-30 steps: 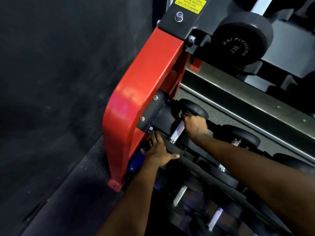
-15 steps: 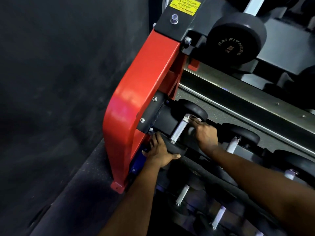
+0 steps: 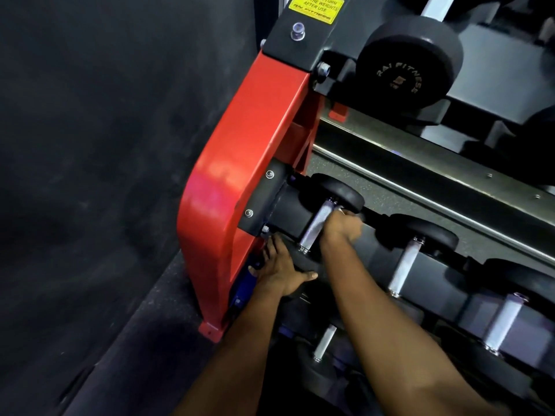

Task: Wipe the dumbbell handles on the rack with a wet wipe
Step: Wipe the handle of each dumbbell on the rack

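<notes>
A person's right hand (image 3: 341,228) curls against the right side of the silver knurled handle (image 3: 314,225) of the leftmost black rubber-headed dumbbell (image 3: 342,195) on the middle tier of a red and black steel rack (image 3: 240,181), with only a pale sliver of a white wet wipe (image 3: 340,209) showing at its fingertips. The left hand (image 3: 279,270) rests flat, fingers spread, on that dumbbell's near head, beside the red upright. To the right, 2 more silver handles (image 3: 405,265) lie on the same tier, while a large black round dumbbell (image 3: 408,61) sits on the tier above near a yellow warning label (image 3: 315,7).
</notes>
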`<state>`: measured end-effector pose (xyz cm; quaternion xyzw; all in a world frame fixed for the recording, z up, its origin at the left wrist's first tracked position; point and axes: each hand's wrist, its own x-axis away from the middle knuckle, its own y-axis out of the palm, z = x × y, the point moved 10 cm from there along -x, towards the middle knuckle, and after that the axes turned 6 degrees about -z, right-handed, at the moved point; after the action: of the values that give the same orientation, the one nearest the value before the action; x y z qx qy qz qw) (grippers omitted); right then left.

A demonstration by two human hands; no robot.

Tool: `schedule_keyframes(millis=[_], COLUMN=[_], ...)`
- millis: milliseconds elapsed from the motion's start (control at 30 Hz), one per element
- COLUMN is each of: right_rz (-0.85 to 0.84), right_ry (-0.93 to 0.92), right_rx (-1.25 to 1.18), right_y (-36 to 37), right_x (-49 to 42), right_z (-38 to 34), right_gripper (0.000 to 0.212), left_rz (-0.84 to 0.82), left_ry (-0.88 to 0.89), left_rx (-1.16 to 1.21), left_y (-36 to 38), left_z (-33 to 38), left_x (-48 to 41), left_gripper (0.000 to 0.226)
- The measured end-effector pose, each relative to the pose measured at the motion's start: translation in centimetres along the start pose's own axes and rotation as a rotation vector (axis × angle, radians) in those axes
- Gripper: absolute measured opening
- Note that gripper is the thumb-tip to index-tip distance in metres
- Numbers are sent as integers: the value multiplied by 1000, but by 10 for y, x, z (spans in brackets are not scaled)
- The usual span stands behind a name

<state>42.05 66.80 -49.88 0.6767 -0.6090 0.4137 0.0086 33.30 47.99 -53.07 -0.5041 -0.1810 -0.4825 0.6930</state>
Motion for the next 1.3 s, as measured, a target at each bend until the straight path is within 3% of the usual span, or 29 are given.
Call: schedule_keyframes(millis=[433,533,633,700,800,900,1133,1300], right_rz=[52,3,-155,-243,-330,-312,-411,-243], right_ry=[-35,-22,85,134,142,117,117,18], right_rx=[-90,-317,-649,-707,-701,-644,-563,-503], right_y=[18,22,36,46,55,50,58,39], right_x=[-11,-15,-21,-28,-37,-37,-52,-55], right_z=[11,12,16,20,24,30,29,36], right_gripper=[24,14,26,25,25,13,33,32], left_rz=[-5,-4,-9,-10,-9,-8,4,-12], left_ry=[-15,-17,-13,-11,-10,-8,-29,-42], left_rx=[-24,-35,-33,-31,-35,-39,-69,-84], left_y=[0,1,1,1,0,-1,-3,-2], left_z=[1,2,1,2,3,4,4,4], left_x=[0,1,-1,1,3,5,3,4], left_gripper=[143,142,142,141,141,141,141,142])
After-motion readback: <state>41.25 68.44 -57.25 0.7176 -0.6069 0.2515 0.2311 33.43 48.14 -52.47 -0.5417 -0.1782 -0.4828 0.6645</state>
